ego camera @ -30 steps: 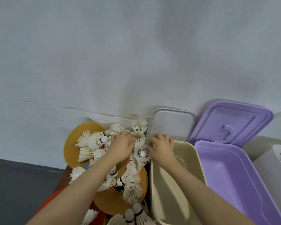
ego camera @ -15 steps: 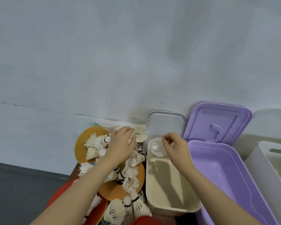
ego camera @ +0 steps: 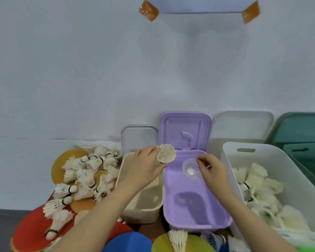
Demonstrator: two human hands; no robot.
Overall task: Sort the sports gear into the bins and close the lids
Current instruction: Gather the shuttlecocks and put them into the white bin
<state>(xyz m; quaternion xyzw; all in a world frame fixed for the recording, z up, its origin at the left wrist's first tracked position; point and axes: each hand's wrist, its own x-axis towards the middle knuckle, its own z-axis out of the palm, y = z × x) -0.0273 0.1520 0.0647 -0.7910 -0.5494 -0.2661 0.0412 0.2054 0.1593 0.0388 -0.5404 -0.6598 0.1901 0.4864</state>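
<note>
Purple plastic forms the open bin, its lid upright behind. Above it, the right hand pinches a white plastic mesh shuttlecock in its fingers. At the bin's left rim, the left hand grips a cream feather shuttlecock. More feather shuttlecocks fill the white bin to its right.

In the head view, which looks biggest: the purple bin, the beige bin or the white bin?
1. white bin, though nearness and cropping make it unsure
2. purple bin
3. beige bin
</note>
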